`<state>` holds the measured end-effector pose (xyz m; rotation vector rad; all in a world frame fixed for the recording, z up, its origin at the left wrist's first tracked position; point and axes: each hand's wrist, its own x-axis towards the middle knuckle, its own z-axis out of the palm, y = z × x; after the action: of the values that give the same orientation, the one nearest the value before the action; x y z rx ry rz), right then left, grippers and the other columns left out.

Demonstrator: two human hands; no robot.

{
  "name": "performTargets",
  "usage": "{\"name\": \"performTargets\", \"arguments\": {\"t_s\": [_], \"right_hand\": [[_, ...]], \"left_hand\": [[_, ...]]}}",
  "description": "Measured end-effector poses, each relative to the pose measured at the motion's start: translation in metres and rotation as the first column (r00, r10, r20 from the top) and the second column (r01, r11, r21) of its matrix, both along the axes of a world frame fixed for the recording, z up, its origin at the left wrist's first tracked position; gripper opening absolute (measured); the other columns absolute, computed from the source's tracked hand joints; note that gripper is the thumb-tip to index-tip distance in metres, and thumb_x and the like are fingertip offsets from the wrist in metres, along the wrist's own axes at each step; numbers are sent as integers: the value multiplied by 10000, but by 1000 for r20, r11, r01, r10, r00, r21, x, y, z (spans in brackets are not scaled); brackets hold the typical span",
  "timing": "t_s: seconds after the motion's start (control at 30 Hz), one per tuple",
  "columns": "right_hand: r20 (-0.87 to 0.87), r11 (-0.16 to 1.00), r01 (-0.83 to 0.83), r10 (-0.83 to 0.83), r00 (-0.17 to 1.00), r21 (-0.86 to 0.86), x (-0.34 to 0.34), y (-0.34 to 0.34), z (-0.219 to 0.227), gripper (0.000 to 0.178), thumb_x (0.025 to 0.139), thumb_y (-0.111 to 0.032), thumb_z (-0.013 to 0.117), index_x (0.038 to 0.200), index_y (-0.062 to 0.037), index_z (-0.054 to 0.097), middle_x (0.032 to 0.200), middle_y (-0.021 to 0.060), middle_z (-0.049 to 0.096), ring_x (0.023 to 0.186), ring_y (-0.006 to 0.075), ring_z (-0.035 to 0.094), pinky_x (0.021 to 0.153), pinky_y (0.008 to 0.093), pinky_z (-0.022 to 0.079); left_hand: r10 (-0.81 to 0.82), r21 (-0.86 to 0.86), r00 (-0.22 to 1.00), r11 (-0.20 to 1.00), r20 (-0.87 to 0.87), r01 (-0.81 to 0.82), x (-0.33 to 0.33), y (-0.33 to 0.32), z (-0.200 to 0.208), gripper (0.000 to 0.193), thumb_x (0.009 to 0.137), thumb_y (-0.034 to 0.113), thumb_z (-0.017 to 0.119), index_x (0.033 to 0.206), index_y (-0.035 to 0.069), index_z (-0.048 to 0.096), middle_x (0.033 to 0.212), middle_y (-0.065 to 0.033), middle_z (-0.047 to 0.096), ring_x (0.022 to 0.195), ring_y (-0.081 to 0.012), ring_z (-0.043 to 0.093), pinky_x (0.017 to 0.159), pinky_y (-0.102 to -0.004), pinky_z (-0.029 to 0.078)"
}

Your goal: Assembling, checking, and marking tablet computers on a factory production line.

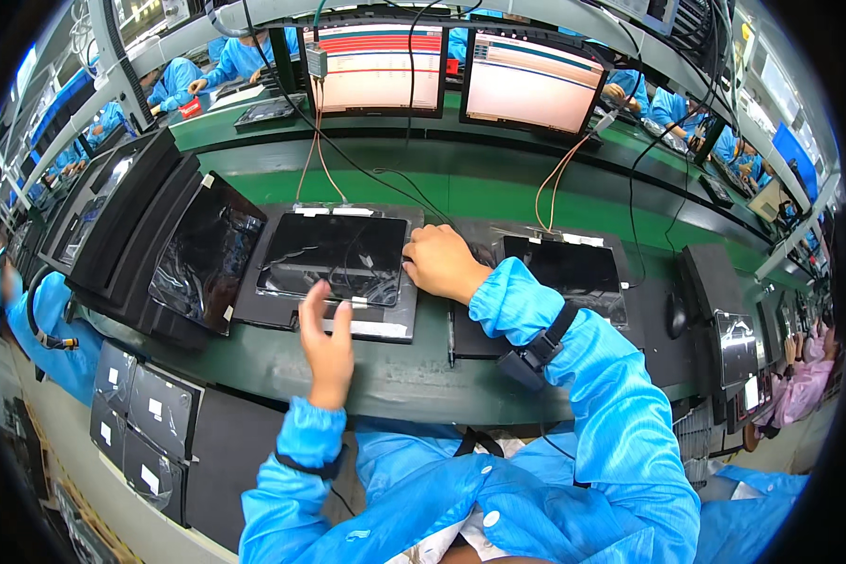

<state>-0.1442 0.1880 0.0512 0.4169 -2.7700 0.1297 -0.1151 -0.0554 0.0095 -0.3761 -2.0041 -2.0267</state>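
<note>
A black tablet-like screen panel (334, 249) under clear film lies flat on a dark pad (254, 299) in front of me, with thin cables at its far edge. My right hand (445, 264) is closed at the panel's right edge; its curled fingertips hide whatever they grip. Close to the panel's near edge hovers my left hand (327, 352), slightly blurred, fingers apart and holding nothing. To the right, a second screen panel (564, 266) rests on another dark pad, also wired at its far edge and partly behind my right forearm.
Another film-covered panel (207, 246) leans on stacked black foam trays (103, 202) at left. Two monitors (376, 70) (534, 80) stand behind, with cables hanging down. A black mouse (676, 315) sits at right. Several wrapped dark panels (160, 409) lie lower left. Co-workers in blue sit beyond.
</note>
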Motion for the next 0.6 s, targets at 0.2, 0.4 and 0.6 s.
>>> {"name": "performTargets", "arguments": {"t_s": [0.2,0.4,0.6], "right_hand": [[37,944,-12,25,999,-329,12,-4,39,271,824,-281,697,987,-66,675,809,189,706,781,408,697,711,536,536],[-143,945,-67,22,990,-321,31,-40,63,261,734,-328,712,825,-83,724,693,179,682,699,394,697,657,513,552],[-661,909,-194,-109,742,-368,140,-17,70,883,731,-613,803,1357,-30,583,1162,217,670,1117,393,623,1030,504,444]], "left_hand": [[-602,811,622,578,501,-94,29,3,34,654,1016,323,619,1442,-101,360,1424,-289,487,1343,-407,514,1133,-514,465],[-753,867,571,479,327,135,-53,-30,24,279,1051,208,590,1108,-64,617,1095,-194,717,1046,-283,694,949,-394,575],[-556,700,790,672,260,242,12,-38,30,382,1047,220,595,1288,-77,582,1253,-168,681,1122,-264,664,1028,-403,512]]}}
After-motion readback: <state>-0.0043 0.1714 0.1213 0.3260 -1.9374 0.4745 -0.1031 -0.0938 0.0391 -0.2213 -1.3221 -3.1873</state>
